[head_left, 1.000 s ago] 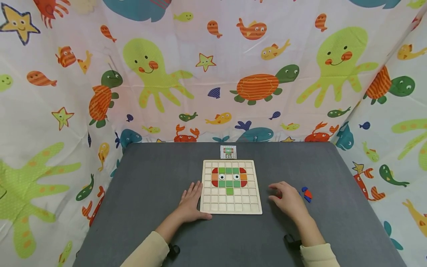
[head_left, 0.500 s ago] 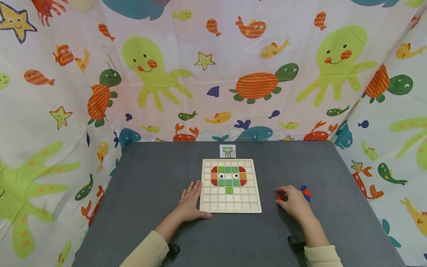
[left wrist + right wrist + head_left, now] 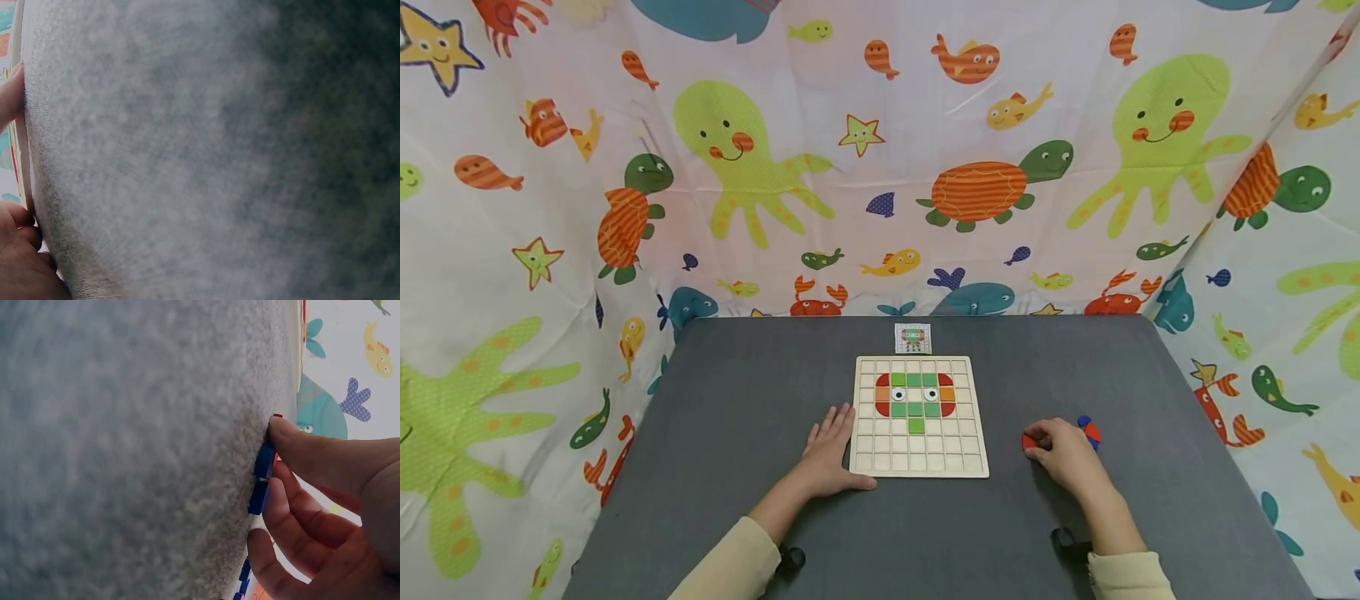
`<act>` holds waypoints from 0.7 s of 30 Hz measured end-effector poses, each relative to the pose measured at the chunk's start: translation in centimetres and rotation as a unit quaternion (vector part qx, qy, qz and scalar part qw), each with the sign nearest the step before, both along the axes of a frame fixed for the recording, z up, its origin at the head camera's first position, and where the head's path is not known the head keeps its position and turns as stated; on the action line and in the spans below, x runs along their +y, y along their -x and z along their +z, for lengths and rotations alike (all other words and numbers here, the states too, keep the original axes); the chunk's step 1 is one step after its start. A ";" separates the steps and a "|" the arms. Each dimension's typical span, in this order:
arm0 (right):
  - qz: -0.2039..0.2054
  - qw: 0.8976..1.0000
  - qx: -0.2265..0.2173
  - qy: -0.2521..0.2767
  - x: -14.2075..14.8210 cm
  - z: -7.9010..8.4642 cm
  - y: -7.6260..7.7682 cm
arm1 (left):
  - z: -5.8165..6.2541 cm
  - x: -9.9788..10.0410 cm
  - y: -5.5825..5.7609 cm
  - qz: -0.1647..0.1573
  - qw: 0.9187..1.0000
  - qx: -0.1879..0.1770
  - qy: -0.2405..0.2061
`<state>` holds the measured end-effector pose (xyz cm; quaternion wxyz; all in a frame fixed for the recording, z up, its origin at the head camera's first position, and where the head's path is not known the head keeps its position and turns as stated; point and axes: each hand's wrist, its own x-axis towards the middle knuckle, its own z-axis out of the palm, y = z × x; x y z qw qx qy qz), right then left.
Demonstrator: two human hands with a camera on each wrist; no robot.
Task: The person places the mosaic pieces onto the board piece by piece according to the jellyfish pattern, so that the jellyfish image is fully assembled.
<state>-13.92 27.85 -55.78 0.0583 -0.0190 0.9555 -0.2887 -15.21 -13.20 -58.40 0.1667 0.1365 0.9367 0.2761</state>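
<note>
Along the left edge of the wooden board, I see the left hand much as it was a second ago: fingers spread and relaxed, clenched on nothing, thumb by the near-left corner. On the board, the coloured tiles keep the same pattern, so I judge that nothing has been added to the grid. Just past the board's far edge lies the picture card, unmoved. Right of the board is where I notice the change: the right hand has drawn farther from it, and a red piece now shows plainly at the fingertips. I take the work to be among the pieces for now. That red piece, well apart from the board, is pinched between thumb and curled fingers, poking out on the board's side; my right wrist view shows blue pieces against those fingers too. Whether anything is lifted, I can't tell. Farthest right of the board, other loose pieces lie just behind the hand.
</note>
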 end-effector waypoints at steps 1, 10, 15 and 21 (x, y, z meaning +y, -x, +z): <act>-0.001 1.000 -0.001 -0.001 0.0 0.0 0.0 | 0.0 0.0 0.0 0.000 1.000 0.000 0.001; 0.026 0.999 0.019 -0.034 0.1 -0.2 0.2 | 0.1 0.0 0.0 0.001 1.000 -0.002 -0.001; 0.048 0.997 0.044 -0.052 -0.1 -0.5 0.5 | 0.0 0.0 0.0 0.002 1.000 0.000 -0.003; 0.048 0.995 0.068 -0.046 -0.5 -0.3 0.9 | 0.0 0.0 0.0 -0.001 1.000 0.002 -0.002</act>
